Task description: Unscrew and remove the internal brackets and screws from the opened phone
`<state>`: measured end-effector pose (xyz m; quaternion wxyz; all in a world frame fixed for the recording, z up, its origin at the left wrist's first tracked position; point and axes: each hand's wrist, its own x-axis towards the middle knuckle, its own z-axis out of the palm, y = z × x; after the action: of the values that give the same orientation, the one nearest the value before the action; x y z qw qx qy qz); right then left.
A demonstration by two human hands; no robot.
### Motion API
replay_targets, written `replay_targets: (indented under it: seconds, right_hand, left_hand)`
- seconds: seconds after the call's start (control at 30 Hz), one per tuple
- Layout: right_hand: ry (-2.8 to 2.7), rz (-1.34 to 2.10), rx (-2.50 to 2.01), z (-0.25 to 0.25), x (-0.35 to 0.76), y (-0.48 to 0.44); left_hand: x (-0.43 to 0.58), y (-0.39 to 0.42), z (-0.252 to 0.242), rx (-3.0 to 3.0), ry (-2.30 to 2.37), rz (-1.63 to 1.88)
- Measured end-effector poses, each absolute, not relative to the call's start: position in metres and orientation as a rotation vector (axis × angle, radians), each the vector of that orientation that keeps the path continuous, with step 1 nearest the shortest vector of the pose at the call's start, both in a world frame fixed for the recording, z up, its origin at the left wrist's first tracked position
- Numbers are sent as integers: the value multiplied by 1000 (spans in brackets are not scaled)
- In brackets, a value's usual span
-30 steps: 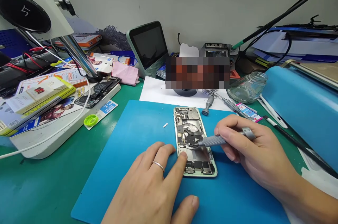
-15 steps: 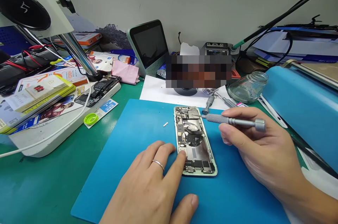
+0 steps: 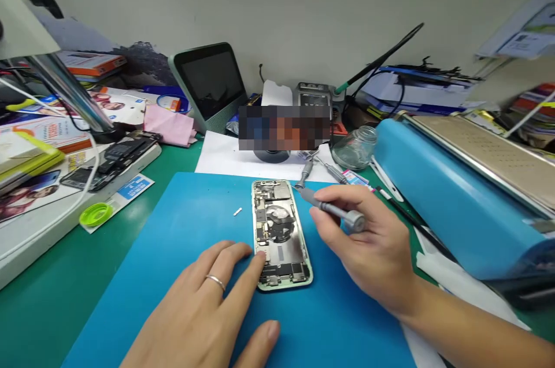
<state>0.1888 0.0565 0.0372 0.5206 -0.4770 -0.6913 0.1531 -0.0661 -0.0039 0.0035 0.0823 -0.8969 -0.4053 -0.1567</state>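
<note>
An opened phone housing [image 3: 291, 246] with a pale green rim lies on a blue mat [image 3: 173, 229], its inner parts bare. My left hand [image 3: 203, 298] wears a ring and rests flat with fingers spread, the index fingertip touching the housing's lower left side. Between thumb and fingers, my right hand [image 3: 364, 240] grips a grey screwdriver [image 3: 323, 203]. Its tip points at the housing's upper right edge; I cannot tell whether it touches. A small white metal piece [image 3: 237, 212] lies on the mat left of the housing.
Behind the mat lie more screwdrivers [image 3: 306, 172] near a glass jar [image 3: 356, 147]. A tablet-like screen [image 3: 210, 81] stands at the back. A blue machine [image 3: 451, 200] flanks the right. Another phone's insides [image 3: 117, 157] and a green cap [image 3: 95, 214] are at left.
The view has swung right, so the bench appears shifted left. The screwdriver has tilted, its handle end lower and nearer me. My left hand keeps its contact with the housing.
</note>
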Motion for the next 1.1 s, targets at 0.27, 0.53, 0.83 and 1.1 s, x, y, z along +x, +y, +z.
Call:
replay_targets:
  seconds: [0.27, 0.53, 0.83, 1.1]
  right_hand:
    - [-1771, 247, -1146, 35, 190, 57]
    - [-1684, 35, -1240, 37, 213, 81]
    - [-1957, 25, -1387, 35, 231, 108]
    - [-2241, 60, -1430, 33, 232, 112]
  left_hand:
    - [-65, -6, 9, -2692, -1250, -488]
    - [-64, -7, 13, -2702, -1257, -443]
    - [-64, -7, 16, -2723, -1255, -405]
    - [-63, -8, 19, -2710, -1286, -419]
